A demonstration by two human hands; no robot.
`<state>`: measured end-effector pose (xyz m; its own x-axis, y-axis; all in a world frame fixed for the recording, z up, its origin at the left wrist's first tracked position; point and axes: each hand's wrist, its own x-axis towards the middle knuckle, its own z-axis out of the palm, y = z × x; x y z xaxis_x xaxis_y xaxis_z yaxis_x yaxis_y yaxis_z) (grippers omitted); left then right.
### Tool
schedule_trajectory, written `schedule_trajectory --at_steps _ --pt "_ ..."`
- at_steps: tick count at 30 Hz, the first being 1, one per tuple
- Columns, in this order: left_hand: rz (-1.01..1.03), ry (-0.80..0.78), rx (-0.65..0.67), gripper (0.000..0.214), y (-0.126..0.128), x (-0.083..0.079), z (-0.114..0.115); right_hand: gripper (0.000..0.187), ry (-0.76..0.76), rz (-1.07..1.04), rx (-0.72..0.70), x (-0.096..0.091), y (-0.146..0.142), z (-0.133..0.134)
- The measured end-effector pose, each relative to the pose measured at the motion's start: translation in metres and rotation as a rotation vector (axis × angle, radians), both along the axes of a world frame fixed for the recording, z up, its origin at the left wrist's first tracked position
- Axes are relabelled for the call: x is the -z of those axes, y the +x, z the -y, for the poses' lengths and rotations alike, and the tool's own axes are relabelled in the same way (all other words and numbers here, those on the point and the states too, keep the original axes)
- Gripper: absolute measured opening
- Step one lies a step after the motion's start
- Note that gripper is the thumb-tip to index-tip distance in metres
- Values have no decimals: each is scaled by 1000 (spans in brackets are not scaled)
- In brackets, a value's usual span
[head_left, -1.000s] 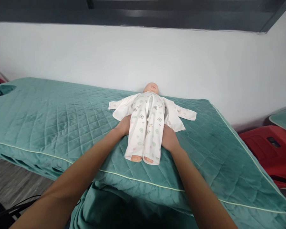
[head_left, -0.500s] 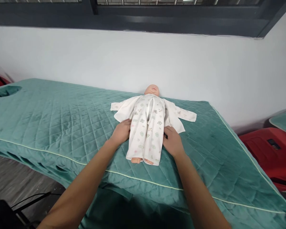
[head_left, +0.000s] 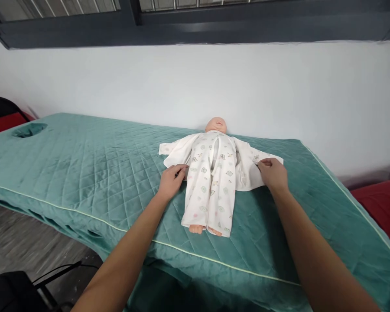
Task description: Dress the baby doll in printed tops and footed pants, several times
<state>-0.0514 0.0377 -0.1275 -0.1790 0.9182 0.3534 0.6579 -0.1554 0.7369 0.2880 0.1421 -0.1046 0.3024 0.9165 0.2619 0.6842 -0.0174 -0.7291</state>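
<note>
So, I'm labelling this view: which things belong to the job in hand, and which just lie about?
In the work: doll; printed garment on it; white top, pinched by the right hand; left hand beside the garment; green cover beneath.
Just around: red object, right edge; black object, lower left.

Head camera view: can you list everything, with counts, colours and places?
Quilted fabric bed cover: one, green, centre
Bald baby doll: one, pink, lying on the cover
Printed cloth clothing: pieces unclear, white, on and beside doll
Barred window: one, dark grey frame, top
Wall: one, white, behind
Partly seen items: two, red with black, far left and right
Unclear item: one, black, lower left
Streaky floor: one, grey, lower left
Bare forearms: two, foreground
Left grip: one, touching clothing
Right grip: one, pinching clothing
</note>
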Motion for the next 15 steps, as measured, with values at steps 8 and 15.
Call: schedule_trajectory --at_steps 8,15 --pt "-102 -18 -263 28 -10 8 -17 36 -154 116 -141 14 -13 -6" --pt "-255 -139 -562 42 -16 11 -29 21 -209 67 -255 2 -6 4"
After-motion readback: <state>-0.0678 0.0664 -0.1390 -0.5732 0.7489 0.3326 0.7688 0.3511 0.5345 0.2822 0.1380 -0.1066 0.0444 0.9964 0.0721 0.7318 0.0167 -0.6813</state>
